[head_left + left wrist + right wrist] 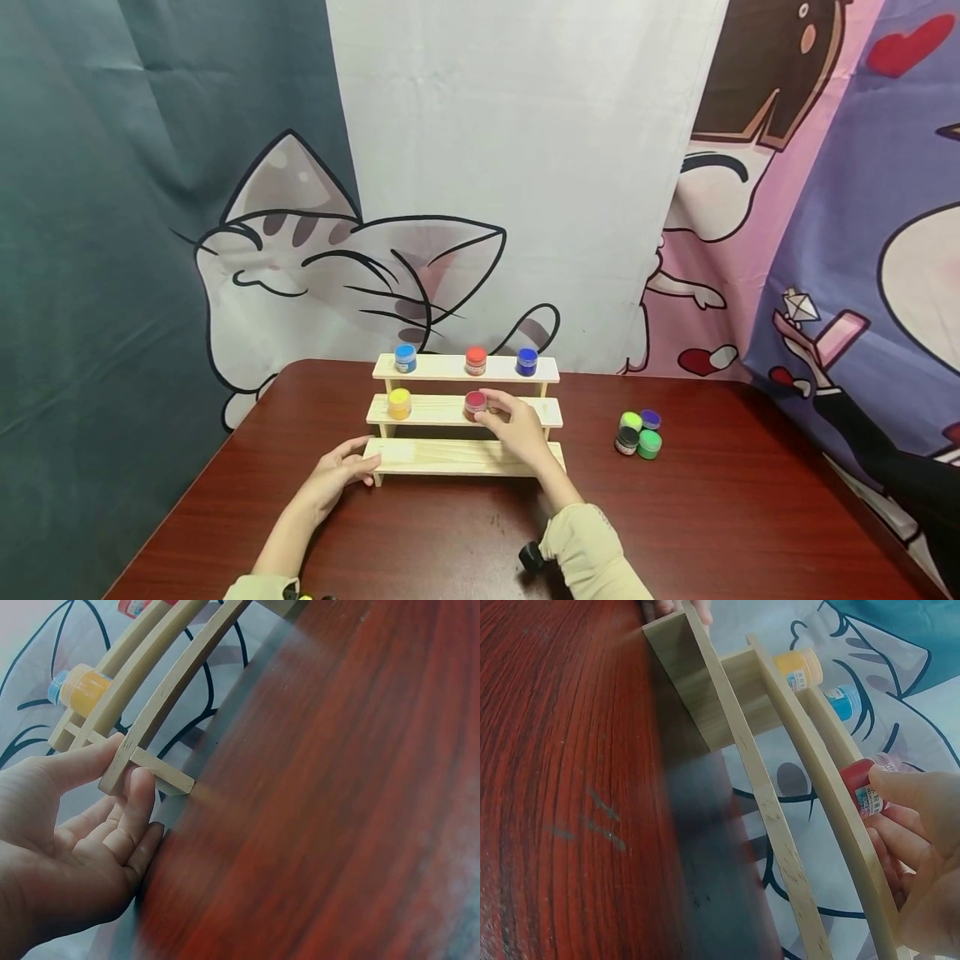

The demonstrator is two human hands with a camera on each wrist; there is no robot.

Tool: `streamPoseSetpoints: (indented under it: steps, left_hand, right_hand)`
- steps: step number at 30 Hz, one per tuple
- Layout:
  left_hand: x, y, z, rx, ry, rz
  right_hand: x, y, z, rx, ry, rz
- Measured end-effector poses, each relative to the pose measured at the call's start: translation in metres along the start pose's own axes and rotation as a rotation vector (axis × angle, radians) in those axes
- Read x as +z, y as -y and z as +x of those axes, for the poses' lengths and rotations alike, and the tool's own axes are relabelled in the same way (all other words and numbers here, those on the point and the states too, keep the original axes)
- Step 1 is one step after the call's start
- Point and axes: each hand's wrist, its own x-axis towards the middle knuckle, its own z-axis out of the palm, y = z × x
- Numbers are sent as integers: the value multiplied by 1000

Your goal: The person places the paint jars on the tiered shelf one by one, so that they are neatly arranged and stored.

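Observation:
A three-tier wooden stand (450,457) rests on the table. My left hand (333,477) grips the left end of its lowest shelf, thumb on top and fingers below, as the left wrist view shows. With thumb and fingers, my right hand (519,429) pinches a dark red paint jar (475,406) at the middle shelf; in the right wrist view the jar's (862,787) base meets the shelf. A yellow jar (399,404) sits at that shelf's left. Along the top shelf are a light blue jar (405,358), an orange-red jar (476,361) and a dark blue jar (527,362).
On the table right of the stand, several jars cluster: yellow-green (631,421), purple (650,419), black (627,441) and green (648,444). A printed cloth backdrop (525,167) hangs behind the table (420,542).

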Motion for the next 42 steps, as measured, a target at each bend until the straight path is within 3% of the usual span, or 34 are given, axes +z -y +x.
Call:
streamPoseSetpoints:
  steps: [12, 26, 33, 42]
  left_hand:
    - [1, -1, -1, -1, -4, 5]
    - [0, -2, -1, -12, -3, 23]
    - [1, -2, 0, -34, -4, 39]
    - [0, -1, 1, -34, -2, 45]
  right_hand:
    - [-15, 4, -3, 63, -30, 204]
    - [-46, -5, -10, 115, -153, 145]
    - [-59, 3, -18, 148, -208, 139]
    - [-69, -19, -20, 173, -261, 134]
